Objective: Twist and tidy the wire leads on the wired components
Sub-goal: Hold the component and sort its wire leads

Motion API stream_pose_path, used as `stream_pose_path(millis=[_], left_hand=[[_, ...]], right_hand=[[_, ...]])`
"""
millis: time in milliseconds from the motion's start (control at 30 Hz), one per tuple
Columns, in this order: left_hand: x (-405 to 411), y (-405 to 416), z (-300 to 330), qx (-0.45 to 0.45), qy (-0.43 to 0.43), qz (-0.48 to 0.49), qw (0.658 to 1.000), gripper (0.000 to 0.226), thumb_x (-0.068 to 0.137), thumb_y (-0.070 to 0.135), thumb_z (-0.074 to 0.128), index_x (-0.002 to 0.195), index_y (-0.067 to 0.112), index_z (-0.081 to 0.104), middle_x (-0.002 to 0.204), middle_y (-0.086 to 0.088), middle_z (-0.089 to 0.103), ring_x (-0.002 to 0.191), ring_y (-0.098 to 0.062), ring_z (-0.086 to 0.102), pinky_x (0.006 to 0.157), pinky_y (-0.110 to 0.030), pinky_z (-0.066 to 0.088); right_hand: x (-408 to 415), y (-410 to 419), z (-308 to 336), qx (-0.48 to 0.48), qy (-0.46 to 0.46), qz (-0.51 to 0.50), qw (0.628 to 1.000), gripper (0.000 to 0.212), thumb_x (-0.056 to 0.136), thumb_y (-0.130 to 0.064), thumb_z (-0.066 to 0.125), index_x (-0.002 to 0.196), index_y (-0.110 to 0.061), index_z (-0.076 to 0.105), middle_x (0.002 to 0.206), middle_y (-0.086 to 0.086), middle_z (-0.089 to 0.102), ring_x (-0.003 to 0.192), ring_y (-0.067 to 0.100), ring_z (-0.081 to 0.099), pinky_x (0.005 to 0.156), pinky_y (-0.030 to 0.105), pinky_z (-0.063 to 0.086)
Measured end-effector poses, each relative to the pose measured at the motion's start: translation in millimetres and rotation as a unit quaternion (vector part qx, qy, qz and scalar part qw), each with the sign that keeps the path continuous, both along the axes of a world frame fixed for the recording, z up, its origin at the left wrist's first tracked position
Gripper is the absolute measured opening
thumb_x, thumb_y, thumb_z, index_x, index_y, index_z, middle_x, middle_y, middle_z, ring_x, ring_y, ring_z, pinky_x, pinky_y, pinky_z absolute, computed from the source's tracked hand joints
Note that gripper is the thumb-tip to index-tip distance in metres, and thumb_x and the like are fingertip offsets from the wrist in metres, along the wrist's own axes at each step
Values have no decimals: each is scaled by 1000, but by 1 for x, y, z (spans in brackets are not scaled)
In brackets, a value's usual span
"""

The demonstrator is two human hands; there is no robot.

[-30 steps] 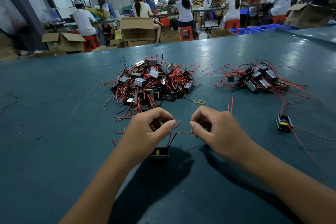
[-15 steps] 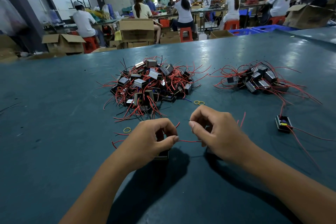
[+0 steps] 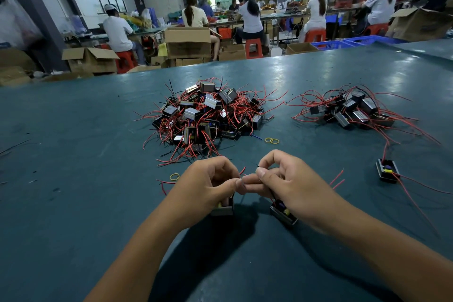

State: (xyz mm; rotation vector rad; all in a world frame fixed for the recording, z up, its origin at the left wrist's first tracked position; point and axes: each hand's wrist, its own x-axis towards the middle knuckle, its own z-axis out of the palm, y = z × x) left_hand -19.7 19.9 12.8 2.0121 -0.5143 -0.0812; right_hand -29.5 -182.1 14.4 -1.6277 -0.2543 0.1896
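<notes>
step: lead twisting | thin red wire leads (image 3: 242, 170) were pinched between left hand (image 3: 208, 185) and right hand (image 3: 291, 184), near table (image 3: 73, 179) edge | small black boxed component (image 3: 222, 209) was hung under left hand | advice: pinch kept close, twist kept even

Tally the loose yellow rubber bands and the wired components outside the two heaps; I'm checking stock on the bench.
Yellow rubber bands: 3, a pair right of the big heap, one beside the left hand.
Wired components outside the heaps: 3, one under the left hand, one under the right hand at, one lying alone.
Total: 6
</notes>
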Motion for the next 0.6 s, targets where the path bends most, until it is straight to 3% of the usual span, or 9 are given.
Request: stream_pose_path(millis=[67, 233, 467, 600], left_hand=[[0, -3, -1, -40, 32, 0, 999, 8, 93, 13, 68, 91, 9, 62, 82, -6, 76, 62, -13, 63, 58, -25, 50], [-2, -9, -2, -128, 86, 3, 988, 16, 89, 6, 69, 96, -5, 59, 83, -16, 74, 65, -21, 65, 63, -26, 53], [-5, -18, -8, -231, 153, 56, 959, 7, 87, -4, 67, 90, 0, 62, 79, -15, 74, 67, -18, 71, 63, -22, 56], [-6, -20, -8, -225, 154, 52, 961, 5, 86, -2, 67, 88, 1, 64, 82, -15, 76, 68, -17, 71, 64, -22, 57]], right_hand=[[-2, 4, -2, 19, 13, -24, 999, 9, 104, -11, 46, 96, -8, 46, 91, 9, 77, 90, 31, 74, 66, 39, 42], [-3, 8, -9, 12, -26, -98, 995, 7, 98, -6, 56, 91, -6, 57, 79, 11, 76, 77, 27, 75, 78, 42, 61], [-2, 2, -13, -93, -88, -103, 986, 12, 98, -14, 58, 87, -19, 56, 75, -5, 76, 73, 9, 74, 72, 33, 57], [-1, 0, -12, -119, -113, -108, 980, 11, 97, -16, 59, 87, -22, 58, 74, -10, 75, 62, 8, 72, 52, 19, 49]])
